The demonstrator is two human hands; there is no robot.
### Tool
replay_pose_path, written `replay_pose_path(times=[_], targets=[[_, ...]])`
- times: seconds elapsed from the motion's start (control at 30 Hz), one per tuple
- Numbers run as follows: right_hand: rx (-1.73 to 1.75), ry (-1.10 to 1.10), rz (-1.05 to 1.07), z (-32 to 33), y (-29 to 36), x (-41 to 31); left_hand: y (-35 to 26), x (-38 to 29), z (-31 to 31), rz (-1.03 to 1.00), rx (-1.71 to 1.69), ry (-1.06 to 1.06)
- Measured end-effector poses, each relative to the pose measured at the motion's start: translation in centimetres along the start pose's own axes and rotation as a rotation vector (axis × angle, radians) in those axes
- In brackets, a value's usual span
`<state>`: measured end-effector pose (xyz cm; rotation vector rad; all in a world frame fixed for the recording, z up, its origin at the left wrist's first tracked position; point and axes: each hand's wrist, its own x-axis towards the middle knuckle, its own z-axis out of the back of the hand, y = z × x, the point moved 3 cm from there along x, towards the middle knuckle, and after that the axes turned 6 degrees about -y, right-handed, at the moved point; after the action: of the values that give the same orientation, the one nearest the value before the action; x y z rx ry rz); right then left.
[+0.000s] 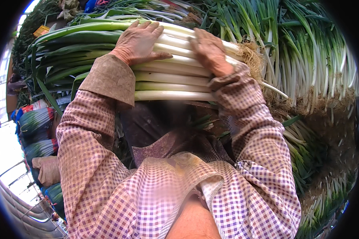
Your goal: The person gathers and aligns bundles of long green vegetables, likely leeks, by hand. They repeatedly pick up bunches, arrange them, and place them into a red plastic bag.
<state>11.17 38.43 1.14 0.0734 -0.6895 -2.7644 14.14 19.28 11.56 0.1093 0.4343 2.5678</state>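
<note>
A thick bundle of large green onions (173, 79) lies crosswise before me, white stalks to the right and green leaves to the left. My left hand (139, 41) rests on top where white turns to green, its fingers pointing away and its thumb spread to the right. Over the white stalks nearer the roots lies my right hand (208, 49), slightly blurred. Both palms press against the stalks from above; their undersides are hidden. The fibrous roots (252, 56) stick out past my right wrist. What supports the bundle is mostly out of sight beneath it.
Loose green onions (314, 65) are heaped at the right, roots towards me, with more (326, 203) at lower right on soil-strewn ground (338, 134). Tied, wrapped bundles (36, 121) are stacked at left. A yellow crate (42, 30) shows at upper left.
</note>
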Motion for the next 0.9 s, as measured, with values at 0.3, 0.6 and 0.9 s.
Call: replay_pose_path(times=[0.3,0.6,0.9], targets=[[0.103,-0.303,0.174,2.1,-5.4,-2.1,0.0,0.1,-0.7,-0.002,0.005,-0.051],[0.134,-0.180,0.162,2.9,-7.4,-2.3,-0.2,0.1,-0.4,0.050,0.010,-0.062],[0.175,-0.343,0.264,2.2,-7.7,-2.4,-1.0,0.1,0.8,-0.008,0.076,-0.097]])
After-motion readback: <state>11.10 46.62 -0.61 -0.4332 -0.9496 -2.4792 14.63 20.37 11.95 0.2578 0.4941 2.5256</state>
